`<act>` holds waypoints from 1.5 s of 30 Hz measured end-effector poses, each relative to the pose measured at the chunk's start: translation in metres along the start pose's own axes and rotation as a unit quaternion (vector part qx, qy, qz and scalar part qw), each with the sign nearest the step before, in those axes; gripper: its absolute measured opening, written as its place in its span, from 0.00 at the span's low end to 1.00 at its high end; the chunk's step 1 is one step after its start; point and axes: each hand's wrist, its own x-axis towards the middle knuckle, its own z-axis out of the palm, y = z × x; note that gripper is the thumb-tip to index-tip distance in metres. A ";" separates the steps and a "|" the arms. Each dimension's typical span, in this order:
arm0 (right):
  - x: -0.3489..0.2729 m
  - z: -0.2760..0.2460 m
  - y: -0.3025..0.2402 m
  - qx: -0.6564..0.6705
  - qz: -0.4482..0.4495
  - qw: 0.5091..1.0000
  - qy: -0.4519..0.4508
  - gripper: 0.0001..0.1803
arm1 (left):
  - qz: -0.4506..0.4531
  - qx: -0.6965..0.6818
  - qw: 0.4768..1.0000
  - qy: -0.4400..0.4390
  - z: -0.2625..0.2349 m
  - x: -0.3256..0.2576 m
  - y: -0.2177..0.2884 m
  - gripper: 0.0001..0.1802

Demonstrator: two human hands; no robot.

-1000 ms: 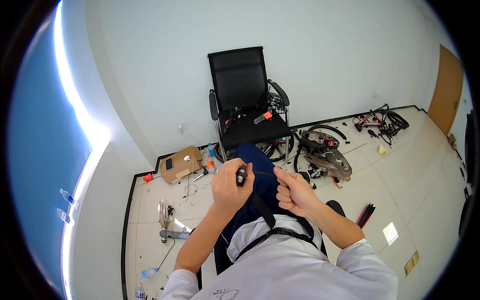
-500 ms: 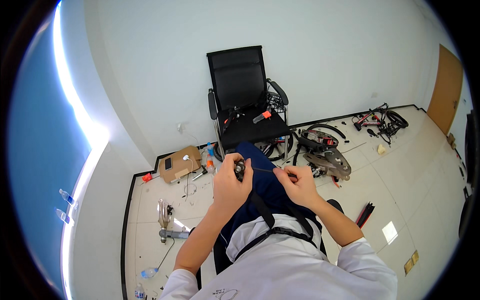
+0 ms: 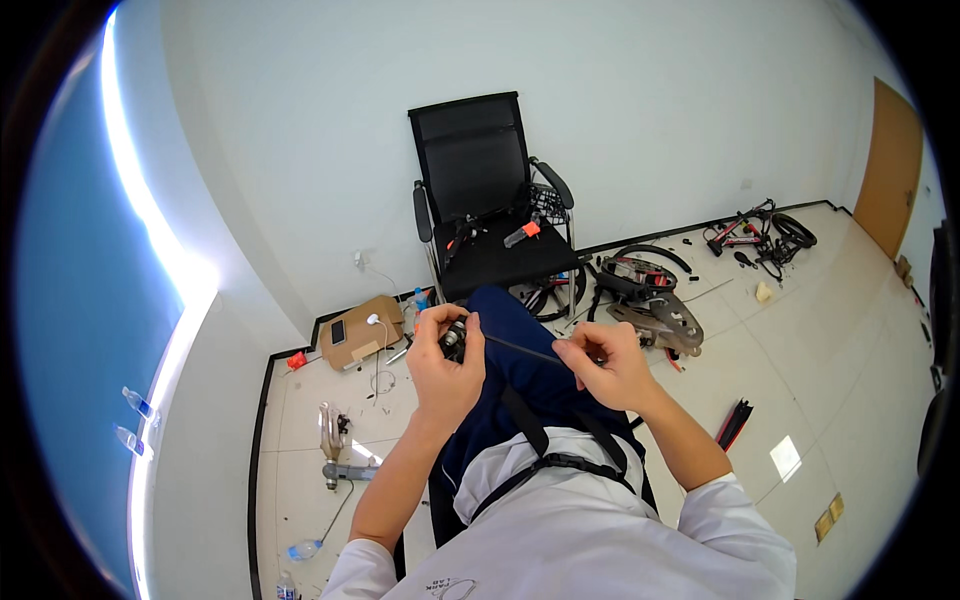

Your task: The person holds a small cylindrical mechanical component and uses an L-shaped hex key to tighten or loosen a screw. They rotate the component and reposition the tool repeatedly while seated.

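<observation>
Head view, looking down a seated person's white shirt and dark blue trousers onto a pale, glossy tiled floor [image 3: 800,380] that meets a plain white wall. Against that wall stands a black office chair [image 3: 480,200] with a mesh back, curved armrests and a few small parts lying on its seat, one of them orange. To its right on the tiles lies a heap of bicycle parts [image 3: 645,295]: black rubber tyres, metal plates and dark frame pieces; a second, smaller heap of tangled black and red pieces [image 3: 755,230] sits farther right near a brown wooden door [image 3: 890,165]. Left of the chair, at the foot of the wall, lies a flat brown cardboard box [image 3: 358,332], roughly rectangular, with a dark phone-like slab and a white cable on top. Nearer the lower left are a grey metal tool [image 3: 335,450] and a clear plastic bottle [image 3: 303,548] on its side.

Above the lap, the left hand [image 3: 440,365] is curled around a small dark metal component [image 3: 455,338], round and knurled-looking. From it a thin dark cable [image 3: 520,350] runs rightward to the right hand [image 3: 605,365], whose thumb and fingertips are pinched on the cable's end.
</observation>
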 end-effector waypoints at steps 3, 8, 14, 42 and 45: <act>0.001 -0.002 0.000 0.134 0.142 0.978 -0.068 0.15 | 0.001 -0.005 1.000 0.023 0.001 0.000 -0.002 0.08; 0.002 0.002 0.015 0.374 0.156 0.908 -0.109 0.08 | -0.014 -0.048 0.998 0.039 0.001 0.002 0.005 0.06; -0.010 0.039 0.009 0.387 0.153 0.909 -0.010 0.15 | -0.071 -0.119 0.990 -0.019 0.013 -0.016 0.017 0.05; 0.002 0.017 0.007 -0.132 -0.244 0.960 0.028 0.13 | -0.339 -0.357 0.848 -0.195 0.005 -0.015 0.020 0.09; 0.002 0.018 0.007 -0.138 -0.251 0.957 0.039 0.13 | -0.351 -0.348 0.846 -0.200 0.004 -0.016 0.019 0.08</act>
